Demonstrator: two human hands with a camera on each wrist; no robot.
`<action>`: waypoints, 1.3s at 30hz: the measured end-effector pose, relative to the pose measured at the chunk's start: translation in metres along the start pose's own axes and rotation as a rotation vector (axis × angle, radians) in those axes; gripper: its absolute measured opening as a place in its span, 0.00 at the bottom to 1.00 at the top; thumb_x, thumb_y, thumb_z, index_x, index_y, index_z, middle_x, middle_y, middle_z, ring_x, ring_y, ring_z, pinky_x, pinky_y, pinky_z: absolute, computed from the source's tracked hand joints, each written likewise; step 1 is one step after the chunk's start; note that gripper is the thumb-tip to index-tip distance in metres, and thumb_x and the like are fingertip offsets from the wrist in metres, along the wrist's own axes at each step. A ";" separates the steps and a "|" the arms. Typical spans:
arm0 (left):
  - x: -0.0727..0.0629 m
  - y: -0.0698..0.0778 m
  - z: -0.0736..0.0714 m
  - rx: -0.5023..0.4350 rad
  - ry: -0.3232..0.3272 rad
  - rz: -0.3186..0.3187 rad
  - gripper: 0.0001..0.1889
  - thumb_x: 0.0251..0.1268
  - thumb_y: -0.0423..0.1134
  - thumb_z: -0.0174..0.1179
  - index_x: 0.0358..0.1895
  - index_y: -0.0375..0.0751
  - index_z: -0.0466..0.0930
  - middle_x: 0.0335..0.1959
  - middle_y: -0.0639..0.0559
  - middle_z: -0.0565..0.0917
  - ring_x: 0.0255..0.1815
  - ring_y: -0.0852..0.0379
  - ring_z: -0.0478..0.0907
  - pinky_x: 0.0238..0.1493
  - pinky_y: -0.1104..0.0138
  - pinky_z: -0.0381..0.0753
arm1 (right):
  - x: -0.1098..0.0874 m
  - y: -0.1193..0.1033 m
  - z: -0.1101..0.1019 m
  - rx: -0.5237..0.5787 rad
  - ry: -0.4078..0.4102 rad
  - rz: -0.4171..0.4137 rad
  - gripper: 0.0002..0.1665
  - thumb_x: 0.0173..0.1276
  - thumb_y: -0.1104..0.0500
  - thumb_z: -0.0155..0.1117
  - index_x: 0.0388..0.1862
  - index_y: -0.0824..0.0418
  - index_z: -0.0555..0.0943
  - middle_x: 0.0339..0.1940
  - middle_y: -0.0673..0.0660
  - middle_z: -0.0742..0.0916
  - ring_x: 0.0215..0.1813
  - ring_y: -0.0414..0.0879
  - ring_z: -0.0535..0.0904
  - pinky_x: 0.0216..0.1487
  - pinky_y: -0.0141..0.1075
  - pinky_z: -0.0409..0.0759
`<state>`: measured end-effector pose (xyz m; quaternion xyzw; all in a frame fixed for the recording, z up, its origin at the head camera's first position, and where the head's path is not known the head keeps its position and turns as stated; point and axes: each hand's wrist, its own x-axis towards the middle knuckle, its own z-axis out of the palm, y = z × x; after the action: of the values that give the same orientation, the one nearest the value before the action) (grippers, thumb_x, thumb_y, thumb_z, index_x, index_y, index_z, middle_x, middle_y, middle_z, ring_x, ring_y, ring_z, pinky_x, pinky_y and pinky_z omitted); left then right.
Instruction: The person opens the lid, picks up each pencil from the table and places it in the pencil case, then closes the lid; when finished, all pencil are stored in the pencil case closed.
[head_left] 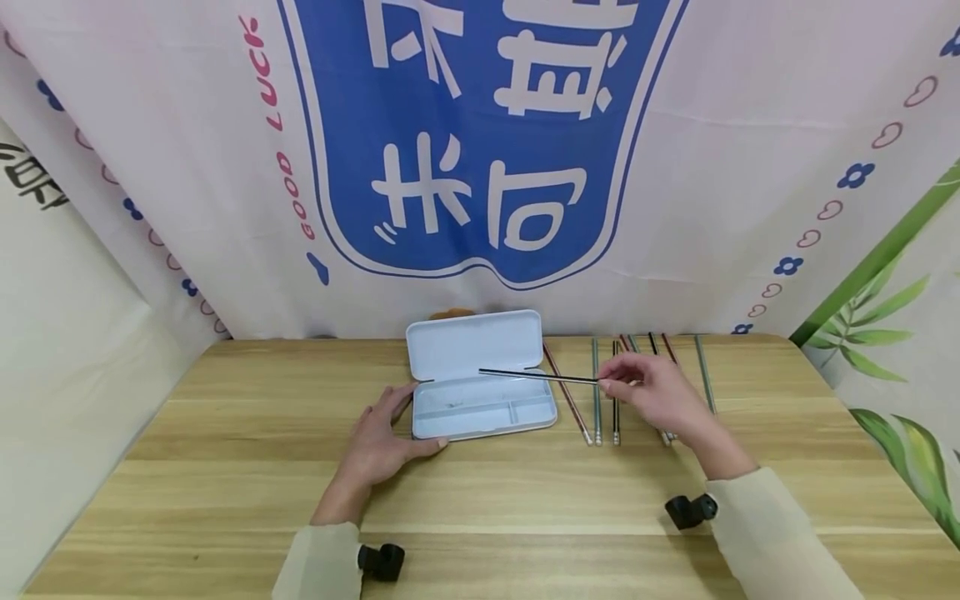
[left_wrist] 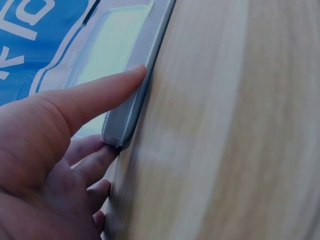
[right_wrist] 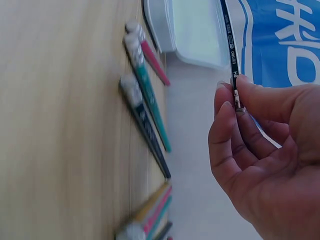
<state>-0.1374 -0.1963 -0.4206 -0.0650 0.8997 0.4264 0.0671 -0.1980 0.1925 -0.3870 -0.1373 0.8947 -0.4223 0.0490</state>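
An open light-blue pencil case [head_left: 484,417] lies on the table with its lid [head_left: 475,344] leaning back at the rear. My left hand [head_left: 377,442] holds the case at its left end, thumb [left_wrist: 112,95] along the front edge and fingers round the corner. In my right hand [head_left: 651,392] a black pencil [head_left: 536,376] is pinched near its metal-banded end by thumb and fingertips. The pencil is raised, pointing left, and its far end overlaps the case in the head view. The right wrist view shows "HB" printed on the black pencil [right_wrist: 230,47].
Right of the case lie a red pencil [head_left: 567,396], a green pencil [head_left: 597,392] and another black pencil [head_left: 616,408]. Several more pencils lie partly under my right hand, with a green one [head_left: 706,375] at the far right. A printed cloth [head_left: 480,167] hangs behind the table.
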 end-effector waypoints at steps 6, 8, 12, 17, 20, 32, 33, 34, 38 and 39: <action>0.000 -0.001 0.001 0.008 0.004 0.013 0.53 0.53 0.48 0.84 0.83 0.46 0.65 0.87 0.39 0.63 0.92 0.35 0.42 0.91 0.37 0.37 | 0.012 -0.006 0.016 0.015 -0.008 -0.036 0.07 0.79 0.62 0.68 0.51 0.61 0.88 0.45 0.58 0.91 0.46 0.47 0.85 0.43 0.33 0.85; 0.000 -0.002 0.002 0.003 0.004 0.014 0.53 0.53 0.48 0.84 0.83 0.46 0.65 0.87 0.39 0.63 0.92 0.35 0.42 0.90 0.37 0.37 | 0.014 -0.007 0.020 0.025 -0.010 -0.043 0.07 0.78 0.63 0.68 0.51 0.62 0.88 0.44 0.59 0.91 0.45 0.47 0.85 0.42 0.33 0.85; 0.000 -0.002 0.002 -0.010 0.004 0.014 0.53 0.53 0.48 0.84 0.83 0.47 0.66 0.87 0.40 0.63 0.92 0.36 0.42 0.91 0.37 0.36 | 0.018 -0.010 0.028 0.020 -0.011 -0.056 0.06 0.78 0.63 0.68 0.49 0.62 0.88 0.44 0.60 0.92 0.44 0.47 0.85 0.43 0.34 0.85; -0.001 -0.002 0.001 -0.011 0.003 0.020 0.53 0.53 0.48 0.84 0.83 0.46 0.65 0.86 0.40 0.64 0.92 0.36 0.42 0.91 0.39 0.36 | 0.025 -0.016 0.039 0.001 -0.008 -0.060 0.06 0.78 0.62 0.69 0.48 0.60 0.89 0.45 0.58 0.92 0.45 0.46 0.85 0.45 0.37 0.83; 0.000 -0.001 0.001 -0.001 0.007 0.025 0.53 0.53 0.47 0.84 0.83 0.46 0.65 0.86 0.40 0.64 0.92 0.36 0.42 0.91 0.39 0.36 | 0.028 -0.018 0.044 0.000 -0.007 -0.074 0.05 0.77 0.62 0.69 0.47 0.60 0.89 0.43 0.57 0.92 0.44 0.46 0.85 0.46 0.38 0.83; 0.000 -0.001 0.001 -0.007 0.008 0.011 0.54 0.52 0.48 0.85 0.83 0.47 0.65 0.87 0.40 0.63 0.92 0.36 0.42 0.91 0.38 0.36 | 0.039 -0.027 0.058 -0.019 -0.007 -0.115 0.05 0.77 0.64 0.69 0.46 0.59 0.89 0.42 0.57 0.92 0.45 0.48 0.86 0.44 0.37 0.82; 0.000 -0.001 0.001 -0.008 0.009 0.013 0.54 0.52 0.48 0.85 0.83 0.47 0.65 0.87 0.40 0.64 0.92 0.36 0.42 0.91 0.38 0.36 | 0.039 -0.027 0.059 -0.018 -0.007 -0.115 0.05 0.77 0.64 0.69 0.46 0.59 0.90 0.42 0.56 0.92 0.45 0.48 0.86 0.44 0.36 0.82; 0.000 -0.001 0.001 -0.004 0.009 0.017 0.54 0.52 0.48 0.85 0.83 0.47 0.65 0.86 0.40 0.64 0.92 0.36 0.42 0.91 0.38 0.36 | 0.040 -0.028 0.060 -0.018 -0.005 -0.111 0.05 0.77 0.64 0.69 0.46 0.59 0.90 0.42 0.56 0.92 0.45 0.47 0.86 0.43 0.36 0.82; 0.001 -0.001 0.001 -0.006 0.007 0.023 0.54 0.52 0.48 0.85 0.83 0.46 0.65 0.86 0.40 0.65 0.92 0.36 0.42 0.91 0.39 0.35 | 0.040 -0.028 0.062 -0.011 0.002 -0.119 0.04 0.76 0.64 0.70 0.44 0.59 0.90 0.41 0.56 0.92 0.44 0.46 0.85 0.44 0.35 0.82; 0.001 -0.001 0.001 -0.008 0.007 0.021 0.54 0.52 0.48 0.85 0.83 0.46 0.65 0.86 0.40 0.65 0.92 0.36 0.42 0.91 0.39 0.35 | 0.041 -0.028 0.063 -0.007 0.004 -0.124 0.04 0.76 0.64 0.70 0.44 0.59 0.90 0.41 0.56 0.92 0.44 0.47 0.85 0.44 0.35 0.82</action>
<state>-0.1385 -0.1966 -0.4224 -0.0570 0.8989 0.4303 0.0593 -0.2185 0.1171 -0.4047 -0.1919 0.8860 -0.4216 0.0202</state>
